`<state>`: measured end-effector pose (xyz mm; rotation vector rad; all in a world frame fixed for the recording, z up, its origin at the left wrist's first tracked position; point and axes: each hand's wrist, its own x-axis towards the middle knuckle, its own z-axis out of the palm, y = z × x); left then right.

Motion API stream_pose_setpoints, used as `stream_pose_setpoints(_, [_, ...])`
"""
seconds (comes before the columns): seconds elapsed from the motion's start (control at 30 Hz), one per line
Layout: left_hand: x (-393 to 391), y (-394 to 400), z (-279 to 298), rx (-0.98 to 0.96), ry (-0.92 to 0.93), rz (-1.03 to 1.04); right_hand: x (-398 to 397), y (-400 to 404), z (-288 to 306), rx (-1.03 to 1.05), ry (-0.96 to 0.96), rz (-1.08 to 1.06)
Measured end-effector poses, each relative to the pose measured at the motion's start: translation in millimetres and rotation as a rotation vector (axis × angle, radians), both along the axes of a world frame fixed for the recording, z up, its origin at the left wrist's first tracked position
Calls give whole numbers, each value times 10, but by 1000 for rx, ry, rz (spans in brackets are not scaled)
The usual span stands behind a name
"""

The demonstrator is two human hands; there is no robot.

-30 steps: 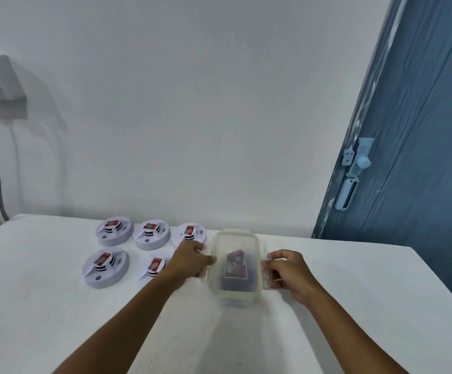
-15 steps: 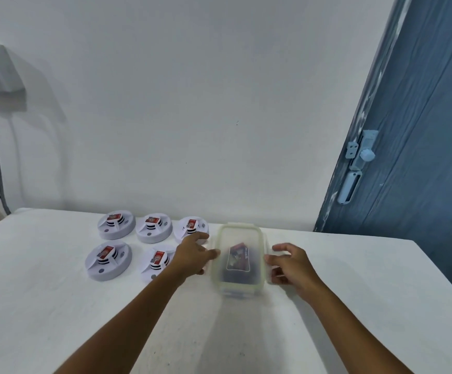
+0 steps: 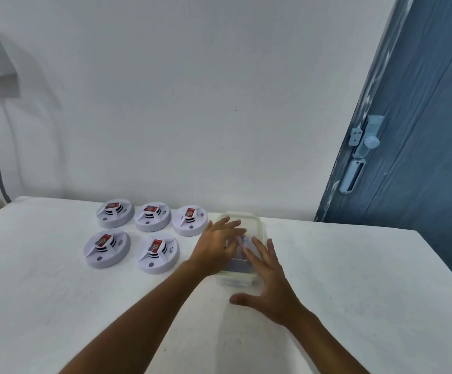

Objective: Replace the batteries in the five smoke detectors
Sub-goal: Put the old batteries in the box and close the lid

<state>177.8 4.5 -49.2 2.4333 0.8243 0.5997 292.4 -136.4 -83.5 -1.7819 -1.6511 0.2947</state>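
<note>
Both hands lay flat with straight, spread fingers on the lid of the translucent rectangular plastic container (image 3: 257, 225): left hand (image 3: 215, 245), right hand (image 3: 269, 282). The container stood on the white table (image 3: 44, 292) against a white wall (image 3: 192, 90), beside a blue door (image 3: 429, 130). Its contents were blurred. Five round white smoke detectors (image 3: 153, 220), each carrying a red battery, lay just left of it.

Five white smoke detectors (image 3: 138, 233) lie face-down, red batteries (image 3: 156, 244) showing.

Table (image 3: 44, 292) fills lower frame. Five smoke detectors (image 3: 134, 236) left of centre: three behind, two in front. Lidded container (image 3: 257, 225) just right of them, my left hand (image 3: 215, 245) and right hand (image 3: 269, 282) on top. Door (image 3: 421, 130) at right.
</note>
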Motion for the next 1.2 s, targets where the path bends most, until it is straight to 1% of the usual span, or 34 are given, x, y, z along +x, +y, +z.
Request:
stream_pose_setpoints(0.13, [-2, 4, -23, -21, -40, 16, -37, 100, -149, 232, -41, -94])
stream_pose_setpoints(0.2, [-2, -3, -25, -14, -54, 24, -62, 156, -194, 319, 0, -125])
stream_pose_setpoints(0.3, [-3, -8, -39, -8, -63, 33, -83, 177, -248, 370, 41, -165])
stream_pose_setpoints(0.53, [-3, -31, -69, 41, -61, 38, -68, 220, -307, 432, -66, -193])
stream_pose_setpoints(0.63, [-7, -23, -85, 74, -67, 37, -66, 218, -306, 395, -134, -196])
stream_pose_setpoints(0.7, [-6, -17, -93, 111, -61, 34, -31, 181, -233, 329, -165, -165])
stream_pose_setpoints(0.77, [-21, -26, -80, 153, -64, 35, 2, 130, -70, 181, -116, -156])
stream_pose_setpoints(0.8, [-31, -30, -68, 188, -86, 45, 22, 125, 38, 103, -58, -153])
stream_pose_setpoints(0.83, [-44, -34, -59, 228, -132, 70, 41, 143, 144, 68, -3, -158])
stream_pose_setpoints(0.87, [-67, -50, -38, 263, -191, 104, 61, 180, 250, 110, 32, -178])
stream_pose_setpoints(0.9, [-91, -64, -32, 291, -247, 141, 88, 247, 333, 195, 41, -214])
stream_pose_setpoints(0.93, [-124, -91, -29, 312, -283, 176, 127, 356, 392, 272, 26, -247])
stream_pose_setpoints(0.97, [-160, -143, -22, 330, -298, 205, 161, 493, 454, 286, 11, -255])
stream_pose_setpoints(1.0, [-196, -207, -13, 338, -293, 228, 186, 638, 523, 235, -12, -229])
stream_pose_setpoints(1.07, [-267, -352, -17, 331, -252, 262, 184, 903, 621, 43, -137, -149])
stream_pose_setpoints(1.13, [-328, -497, -37, 324, -176, 275, 151, 1112, 643, -112, -294, -62])
stream_pose_setpoints(1.2, [-369, -614, -73, 335, -73, 280, 109, 1227, 604, -200, -387, 33])
